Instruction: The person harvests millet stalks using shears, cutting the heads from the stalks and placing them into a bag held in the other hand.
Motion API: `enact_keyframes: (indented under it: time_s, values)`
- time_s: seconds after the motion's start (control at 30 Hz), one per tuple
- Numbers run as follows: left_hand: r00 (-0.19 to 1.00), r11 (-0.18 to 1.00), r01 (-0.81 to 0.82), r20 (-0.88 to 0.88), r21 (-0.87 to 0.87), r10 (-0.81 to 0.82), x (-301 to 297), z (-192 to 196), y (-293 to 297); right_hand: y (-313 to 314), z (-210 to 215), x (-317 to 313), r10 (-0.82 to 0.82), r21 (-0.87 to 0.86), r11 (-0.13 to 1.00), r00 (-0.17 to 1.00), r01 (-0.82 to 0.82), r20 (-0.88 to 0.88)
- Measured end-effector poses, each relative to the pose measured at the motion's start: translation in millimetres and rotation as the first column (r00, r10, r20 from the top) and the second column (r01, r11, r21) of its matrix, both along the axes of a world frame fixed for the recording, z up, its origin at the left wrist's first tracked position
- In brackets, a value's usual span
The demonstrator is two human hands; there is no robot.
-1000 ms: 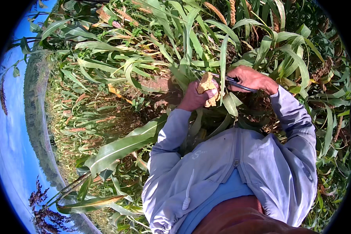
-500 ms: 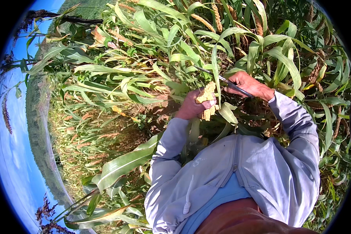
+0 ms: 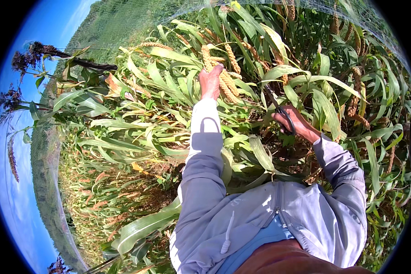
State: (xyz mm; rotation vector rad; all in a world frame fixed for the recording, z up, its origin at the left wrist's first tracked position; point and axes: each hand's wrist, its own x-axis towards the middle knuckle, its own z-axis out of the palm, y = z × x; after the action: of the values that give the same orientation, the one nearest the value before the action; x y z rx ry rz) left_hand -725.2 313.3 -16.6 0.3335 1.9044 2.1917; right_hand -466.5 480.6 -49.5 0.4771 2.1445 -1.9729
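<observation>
Outdoor crop field, farm-type plot — daytime. Dense long green leaves [image 3: 123, 122] filled most of the view, with drooping orange-tan seed heads [image 3: 232, 58] among them. Taller dark plumes [image 3: 21, 62] stood at left against blue sky [image 3: 13, 196] with thin cloud. Green hillside [image 3: 46, 169] rose behind; fine mesh netting [image 3: 382, 34] ran along upper right. Hard sunlight, sharp shadows — clearly open air.

The left hand [image 3: 209, 84] hides part of the tan seed heads [image 3: 229, 86] in its grip. The scissors [image 3: 288, 120] are indistinct toward the tips, among leaves [image 3: 260, 153]. The lower edge cuts off the jacket [image 3: 326, 219] and, at left, a dark plant head [image 3: 58, 266].
</observation>
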Motion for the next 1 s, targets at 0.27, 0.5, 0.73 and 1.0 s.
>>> enact_keyframes:
  time_s: [0.27,0.5,0.73,1.0]
  values:
    - [0.998,0.919,0.020,0.048,0.395,-0.043,-23,-13,16,-4,20,0,0.034,-0.100,0.994,0.999,-0.038,-0.037]
    - [0.957,0.927,0.245,0.084,0.284,-0.279,75,15,-83,-7,21,-11,0.315,-0.066,0.939,0.923,-0.337,-0.222]
    - [0.901,0.942,0.318,0.274,0.104,-0.335,165,35,-164,-34,15,-25,0.737,-0.077,0.672,0.675,-0.737,-0.037]
    - [0.876,0.899,0.421,0.311,-0.124,-0.368,199,48,-170,-68,21,-17,0.710,-0.090,0.692,0.698,-0.716,-0.094]
